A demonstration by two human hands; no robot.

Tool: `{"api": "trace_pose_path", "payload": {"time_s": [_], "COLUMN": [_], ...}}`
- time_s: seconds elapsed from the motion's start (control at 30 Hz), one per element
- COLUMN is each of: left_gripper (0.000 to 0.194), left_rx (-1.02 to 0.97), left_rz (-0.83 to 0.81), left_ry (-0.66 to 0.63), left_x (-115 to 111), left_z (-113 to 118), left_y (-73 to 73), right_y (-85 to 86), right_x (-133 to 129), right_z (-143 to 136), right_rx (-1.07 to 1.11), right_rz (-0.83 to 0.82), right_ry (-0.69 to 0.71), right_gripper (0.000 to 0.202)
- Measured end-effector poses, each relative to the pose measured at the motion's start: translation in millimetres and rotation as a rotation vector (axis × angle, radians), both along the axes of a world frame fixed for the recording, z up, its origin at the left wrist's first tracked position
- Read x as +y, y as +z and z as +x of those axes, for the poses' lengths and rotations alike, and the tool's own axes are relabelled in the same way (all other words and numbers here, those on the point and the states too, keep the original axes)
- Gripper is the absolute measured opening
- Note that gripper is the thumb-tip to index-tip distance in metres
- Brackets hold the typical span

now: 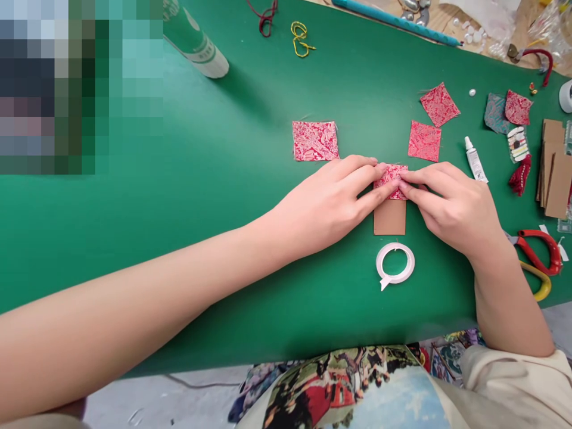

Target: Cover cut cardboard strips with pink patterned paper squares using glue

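Tape roll (379, 262): we have this slim white ring nearest us, its loose end towards us; a brushing wrist could fold or stick that end.
Scissors (555, 256): handles red and yellow, beside our right forearm (509, 298), which hides most of the blades; an elbow swing could knock them.
Cardboard rectangle (389, 218): near part bare; sliding on the smooth green tabletop (134, 226), it could spoil any alignment.
Red brocade patch (394, 171): at the cardboard's far end, seemingly over it, between our hands; uneven pressure could skew or wrinkle it.
Left hand (337, 193): fingertips touch the patch's left side, thumb near its middle.
Right hand (453, 199): thumb and forefinger meet the patch's right edge; we cannot tell whether either hand pinches or merely presses. Opposing pulls could stretch the weave.
Glue tube (476, 161): just beyond our right hand; a knuckle could roll it.
Spare brocade square (424, 141): lies farther off; careless handling could fray its edges.
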State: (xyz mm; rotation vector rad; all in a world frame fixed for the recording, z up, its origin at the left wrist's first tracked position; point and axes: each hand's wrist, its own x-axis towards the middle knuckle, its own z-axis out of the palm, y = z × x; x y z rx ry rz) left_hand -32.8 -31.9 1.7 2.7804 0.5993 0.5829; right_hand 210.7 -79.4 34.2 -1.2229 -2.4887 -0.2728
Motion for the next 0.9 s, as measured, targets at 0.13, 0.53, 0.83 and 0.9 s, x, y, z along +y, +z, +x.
{"api": "trace_pose_path", "payload": {"time_s": [0.13,0.53,0.83,0.9], "left_gripper": [0.040,0.043,0.046,0.046], "left_rx": [0.005,0.002,0.068,0.085], "left_rz": [0.014,-0.033,-0.007,0.001], "left_ry": [0.025,-0.023,-0.056,-0.048], "left_x": [-2.1,-0.5,0.9,1.0], "left_z": [-0.5,-0.7,3.5,5.6], "left_y": [-2.3,4.3,5.7,7.5], "right_y": [0.2,-0.5,2.1,6.2], "right_x": [-0.5,-1.5,-2.7,-2.7], "right_z": [-0.5,-0.5,3.2,2.9], "right_rx": [-0.001,0.000,-0.010,-0.033], "right_rz": [0.002,-0.019,-0.119,-0.121], "right_ry": [0.007,0.001,-0.008,-0.005], "right_gripper": [0.025,0.026,0.034,0.043]}}
